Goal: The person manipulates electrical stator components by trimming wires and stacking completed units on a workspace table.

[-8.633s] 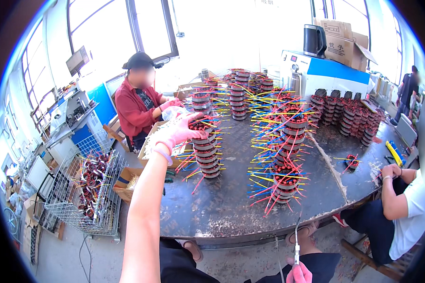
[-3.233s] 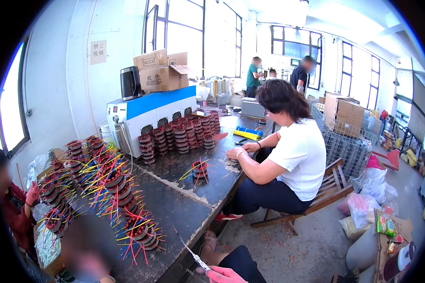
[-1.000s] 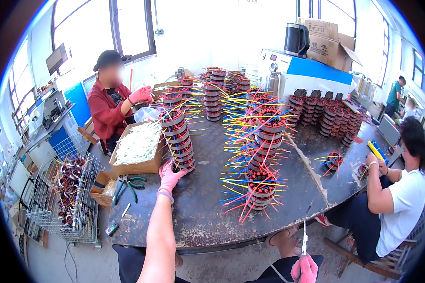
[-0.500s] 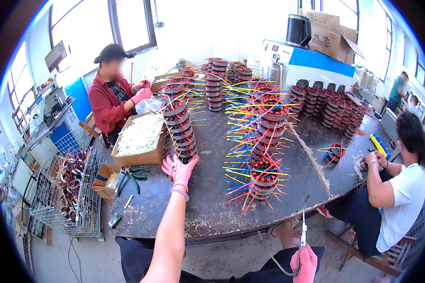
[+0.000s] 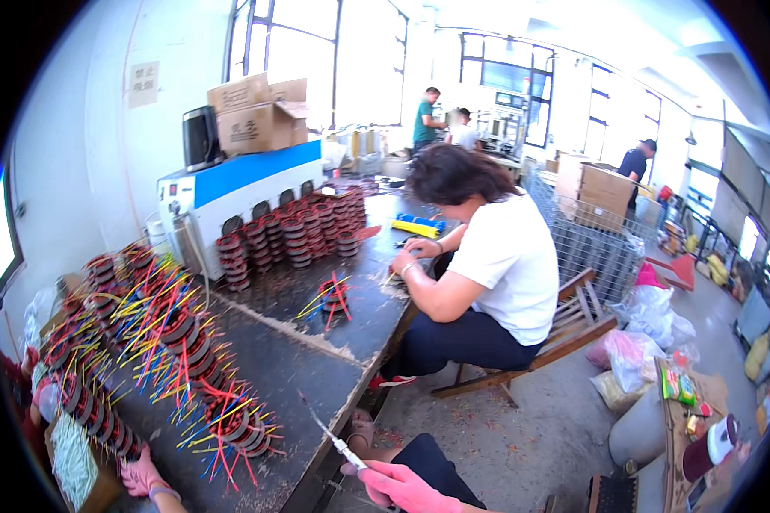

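Observation:
My left hand, in a pink glove, is at the lower left, fingers apart against the foot of a tall stack of motor stators. In my right hand, also gloved in pink, is a soldering iron with a pale handle and a long thin tip. Its tip points up and left over the table's front edge. Between my hands stands another stator stack, bristling with red, yellow and blue wires. A single wired stator sits farther back.
A cardboard box of pale thin pieces stands by my left hand. At the right end of the dark table, a co-worker in a white shirt sits bent over something. Bare stator stacks stand before a white-and-blue machine.
The view has swung to the right, so the table and my left hand now lie farther left. The soldering iron stays in my right hand; my left hand stays at the stack's foot.

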### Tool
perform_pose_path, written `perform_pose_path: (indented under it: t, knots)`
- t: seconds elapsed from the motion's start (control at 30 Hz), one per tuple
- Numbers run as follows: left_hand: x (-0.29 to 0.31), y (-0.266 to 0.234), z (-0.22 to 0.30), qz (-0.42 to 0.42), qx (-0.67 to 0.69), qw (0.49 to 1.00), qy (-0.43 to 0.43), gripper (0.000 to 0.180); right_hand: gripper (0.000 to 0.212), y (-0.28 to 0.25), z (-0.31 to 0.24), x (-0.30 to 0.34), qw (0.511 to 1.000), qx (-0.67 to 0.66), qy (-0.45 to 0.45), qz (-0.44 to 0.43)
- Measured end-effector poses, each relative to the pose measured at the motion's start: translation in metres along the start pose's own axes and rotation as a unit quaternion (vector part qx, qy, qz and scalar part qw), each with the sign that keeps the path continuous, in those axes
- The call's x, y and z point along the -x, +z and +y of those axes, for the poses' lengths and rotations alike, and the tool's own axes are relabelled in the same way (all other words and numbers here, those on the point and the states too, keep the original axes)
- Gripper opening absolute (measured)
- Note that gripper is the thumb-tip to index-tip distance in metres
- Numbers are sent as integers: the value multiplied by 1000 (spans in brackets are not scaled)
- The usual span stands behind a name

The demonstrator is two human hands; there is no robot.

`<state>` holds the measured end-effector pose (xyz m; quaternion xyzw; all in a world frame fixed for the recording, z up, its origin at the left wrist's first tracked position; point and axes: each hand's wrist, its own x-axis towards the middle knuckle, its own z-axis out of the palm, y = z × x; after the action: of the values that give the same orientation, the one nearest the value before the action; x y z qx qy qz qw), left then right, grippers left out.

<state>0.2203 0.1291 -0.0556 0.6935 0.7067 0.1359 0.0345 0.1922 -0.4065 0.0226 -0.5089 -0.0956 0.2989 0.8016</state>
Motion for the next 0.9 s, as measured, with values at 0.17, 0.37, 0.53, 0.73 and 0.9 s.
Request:
perform_pose_path:
  t: [0.17, 0.37, 0.53, 0.73, 0.9]
  knots:
    - [1, 6, 0, -21, 20, 999, 35, 103, 41, -8, 13, -1, 1000, -12, -21, -5]
    - [-4, 2, 0, 24, 34, 999, -17, 103, 41, -1, 17, -10, 999, -25, -22, -7]
    - [-14, 10, -5, 0, 65, 998, 20, 103, 41, -6, 9, -6, 999, -43, 10, 8]
    - [-6, 11, -6, 48, 67, 996, 38, 97, 42, -7, 10, -9, 1000, 13, -5, 8]
    - [-7, -2, -11, 7, 140, 986, 88, 93, 35, 18, -13, 6, 996, 55, -32, 69]
